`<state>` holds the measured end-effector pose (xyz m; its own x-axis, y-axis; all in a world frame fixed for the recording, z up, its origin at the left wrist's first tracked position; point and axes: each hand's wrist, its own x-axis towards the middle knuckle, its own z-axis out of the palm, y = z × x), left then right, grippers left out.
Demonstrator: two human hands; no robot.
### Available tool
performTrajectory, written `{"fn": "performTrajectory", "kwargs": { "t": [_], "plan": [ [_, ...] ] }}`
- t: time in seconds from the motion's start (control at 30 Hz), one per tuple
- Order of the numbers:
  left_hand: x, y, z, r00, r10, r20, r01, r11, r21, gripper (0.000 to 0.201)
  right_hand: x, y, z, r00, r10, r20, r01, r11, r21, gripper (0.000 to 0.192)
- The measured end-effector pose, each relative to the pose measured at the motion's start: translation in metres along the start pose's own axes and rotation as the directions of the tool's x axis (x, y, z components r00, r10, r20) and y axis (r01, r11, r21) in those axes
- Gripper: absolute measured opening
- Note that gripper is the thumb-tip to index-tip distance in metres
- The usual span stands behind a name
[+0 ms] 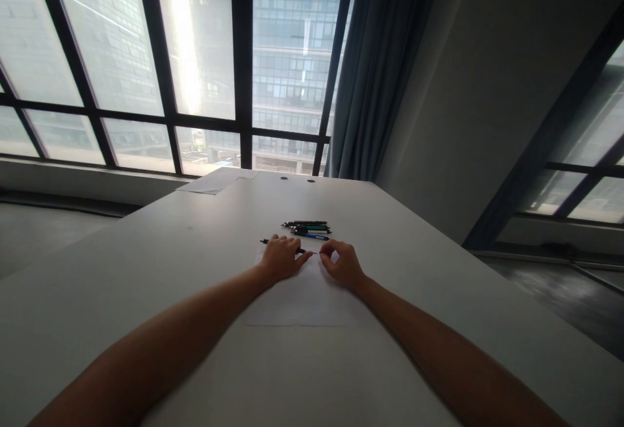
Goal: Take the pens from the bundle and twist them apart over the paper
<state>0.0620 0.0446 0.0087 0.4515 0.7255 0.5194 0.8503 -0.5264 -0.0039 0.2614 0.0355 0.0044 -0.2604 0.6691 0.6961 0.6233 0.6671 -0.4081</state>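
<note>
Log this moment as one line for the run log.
left hand: on black pen | right hand: at pen tip | under: paper sheet | beyond: pen cluster | table

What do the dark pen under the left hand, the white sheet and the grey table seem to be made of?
Dark pen: probably plastic, slightly glossy; too small to be sure. White sheet: paper, matte, thin, lying flat with sharp edges. Grey table: smooth matte top, likely laminate; no grain shows.
</note>
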Motion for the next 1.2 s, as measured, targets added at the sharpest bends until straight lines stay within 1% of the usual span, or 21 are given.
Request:
{"fn": "performTrajectory", "kwargs": {
  "t": [0.1,0.17,0.3,0.43,0.5,0.63,0.8,0.9,1.03,1.2],
  "plan": [
    [0.000,0.000,0.001,1.000,0.003,0.002,-0.003,1.000,0.001,0.049,0.001,0.002,0.001,0.997,0.002,-0.075,-0.004,1.000,-0.022,0.007],
    [0.000,0.000,0.001,1.000,0.001,0.011,-0.001,1.000,0.000,0.048,0.001,0.002,0.002,0.996,-0.008,-0.091,0.005,1.000,-0.026,0.007],
    [0.000,-0.001,0.003,1.000,-0.017,0.016,0.017,1.000,-0.011,0.046,0.002,0.001,0.002,0.997,-0.019,-0.070,0.020,1.000,0.014,0.007],
    [-0.001,-0.001,0.004,0.997,-0.076,0.000,0.076,0.996,-0.050,0.049,0.003,0.001,0.001,0.999,0.007,-0.038,-0.007,1.000,0.009,0.019],
    [-0.001,-0.001,0.003,0.995,-0.101,-0.012,0.100,0.992,-0.075,0.047,0.003,0.002,0.001,1.000,0.013,-0.025,-0.013,1.000,-0.002,0.023],
    [-0.001,-0.001,0.001,0.991,-0.120,-0.062,0.112,0.987,-0.115,0.041,0.002,0.001,0.001,1.000,-0.018,-0.022,0.019,0.999,0.047,0.017],
    [-0.002,-0.001,0.003,0.994,-0.045,-0.098,0.033,0.992,-0.122,0.038,0.001,-0.006,0.000,0.997,-0.079,0.012,0.077,0.991,0.105,0.007],
    [-0.002,-0.002,0.006,0.993,-0.013,-0.117,-0.004,0.990,-0.138,0.034,0.000,-0.007,0.001,0.996,-0.086,0.023,0.082,0.988,0.130,0.009],
    [-0.002,-0.004,0.010,0.986,0.022,-0.163,-0.047,0.987,-0.153,0.028,0.000,-0.005,0.003,0.998,-0.061,0.009,0.060,0.988,0.140,0.011],
    [-0.002,-0.007,0.011,0.971,0.151,-0.186,-0.182,0.970,-0.163,0.024,0.000,-0.003,0.005,0.998,-0.060,0.023,0.057,0.992,0.112,0.014]
  ]
}}
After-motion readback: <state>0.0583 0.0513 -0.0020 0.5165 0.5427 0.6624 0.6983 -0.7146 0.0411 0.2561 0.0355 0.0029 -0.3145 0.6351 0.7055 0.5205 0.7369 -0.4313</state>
